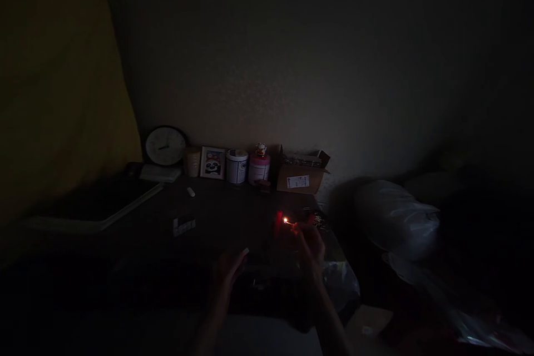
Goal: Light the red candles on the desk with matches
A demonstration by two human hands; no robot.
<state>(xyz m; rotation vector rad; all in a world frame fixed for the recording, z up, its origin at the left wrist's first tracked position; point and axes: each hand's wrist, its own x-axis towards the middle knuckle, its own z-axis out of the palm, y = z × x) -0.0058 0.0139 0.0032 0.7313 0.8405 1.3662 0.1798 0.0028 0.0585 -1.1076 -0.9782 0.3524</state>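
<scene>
The room is very dark. My right hand (309, 243) is raised over a dark table (217, 217) and pinches a lit match (287, 221), whose small flame glows orange at the tip. A red object (278, 223) just left of the flame catches its light. My left hand (231, 270) hovers lower and to the left, fingers stretched out and holding nothing. A small white box (184, 226) lies on the table to the left of both hands.
Along the wall stand a round clock (165, 146), a pale candle jar (192, 161), a framed panda picture (212, 162), a white tub (237, 166), a pink jar with a figurine (259, 166) and an open cardboard box (301, 173). White bags (396, 217) sit right.
</scene>
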